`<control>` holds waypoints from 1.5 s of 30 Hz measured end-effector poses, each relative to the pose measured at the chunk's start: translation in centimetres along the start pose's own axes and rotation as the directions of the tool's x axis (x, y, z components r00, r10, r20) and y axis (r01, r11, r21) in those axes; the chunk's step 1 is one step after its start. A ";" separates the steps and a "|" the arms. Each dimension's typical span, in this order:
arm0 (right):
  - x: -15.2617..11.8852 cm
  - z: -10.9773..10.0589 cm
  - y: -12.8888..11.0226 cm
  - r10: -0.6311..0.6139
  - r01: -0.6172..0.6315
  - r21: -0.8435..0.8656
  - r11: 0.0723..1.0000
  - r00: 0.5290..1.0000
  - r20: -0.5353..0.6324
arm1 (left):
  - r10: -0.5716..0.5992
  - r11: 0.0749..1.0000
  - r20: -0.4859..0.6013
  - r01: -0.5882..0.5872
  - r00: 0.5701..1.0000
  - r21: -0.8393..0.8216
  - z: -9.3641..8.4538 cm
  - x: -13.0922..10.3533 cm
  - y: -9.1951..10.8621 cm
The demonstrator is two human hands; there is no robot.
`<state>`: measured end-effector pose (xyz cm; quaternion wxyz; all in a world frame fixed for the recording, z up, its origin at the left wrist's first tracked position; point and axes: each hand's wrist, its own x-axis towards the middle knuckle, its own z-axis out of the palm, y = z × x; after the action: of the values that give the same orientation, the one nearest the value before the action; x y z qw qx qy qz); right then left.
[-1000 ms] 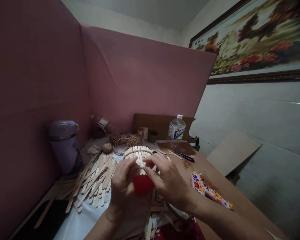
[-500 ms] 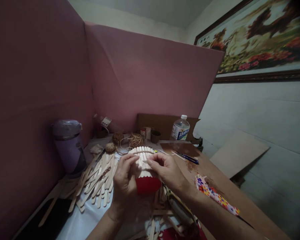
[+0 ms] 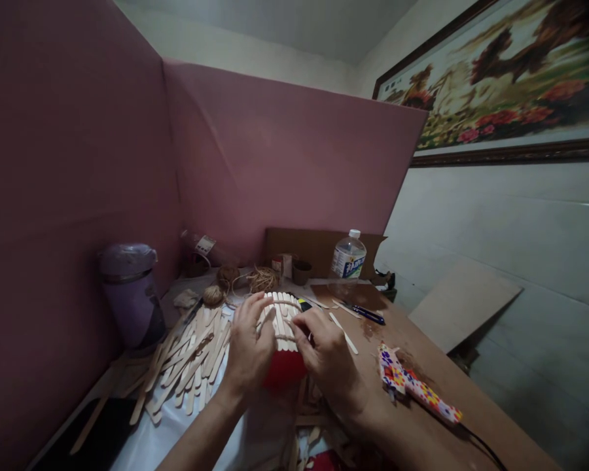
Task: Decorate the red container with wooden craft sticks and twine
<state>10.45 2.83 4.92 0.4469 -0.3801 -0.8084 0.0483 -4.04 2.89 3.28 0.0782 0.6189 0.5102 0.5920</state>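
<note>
A small craft piece of pale popsicle sticks (image 3: 281, 316) stands upright in front of me, its sticks side by side with rounded tops. Twine bands run across it near the top and lower down, and a red part (image 3: 285, 370) shows beneath. My left hand (image 3: 252, 337) is closed round its left side, thumb on the front. At the right side, my right hand (image 3: 326, 350) has thumb and forefinger pinched against the front; what lies between these fingertips is too small to make out. A loose popsicle stick (image 3: 343, 333) lies just beyond my right hand.
Many loose popsicle sticks (image 3: 191, 360) are heaped at left beside a purple flask (image 3: 131, 294). Twine balls (image 3: 213, 296) and a plastic bottle (image 3: 348, 260) stand behind. A blue utility knife (image 3: 368, 314) and a flower-patterned glue gun (image 3: 417, 386) with a cord lie at right.
My left hand has moved up and inward over the craft's left side. My right hand has turned slightly and stays pinched at its right. The view has shifted a little.
</note>
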 end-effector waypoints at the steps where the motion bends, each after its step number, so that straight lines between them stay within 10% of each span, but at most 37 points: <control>1: -0.1 0.2 0.2 -0.031 0.031 -0.026 0.999 0.999 -0.008 | -0.009 0.999 0.018 0.009 1.000 -0.031 0.1 0.1 -0.2; 8: -0.3 0.4 0.7 -0.175 0.171 -0.101 0.980 0.984 -0.036 | 0.003 1.000 0.076 -0.003 0.997 -0.002 0.1 0.3 -0.1; 45: -1.1 0.1 1.0 -0.143 0.149 -0.087 0.985 0.987 0.072 | 0.057 0.997 0.100 -0.052 0.993 -0.052 -0.6 -0.7 -0.6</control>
<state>11.31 2.84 3.66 0.4045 -0.3383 -0.8496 -0.0095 -4.71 2.36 2.59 0.1031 0.6598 0.4738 0.5740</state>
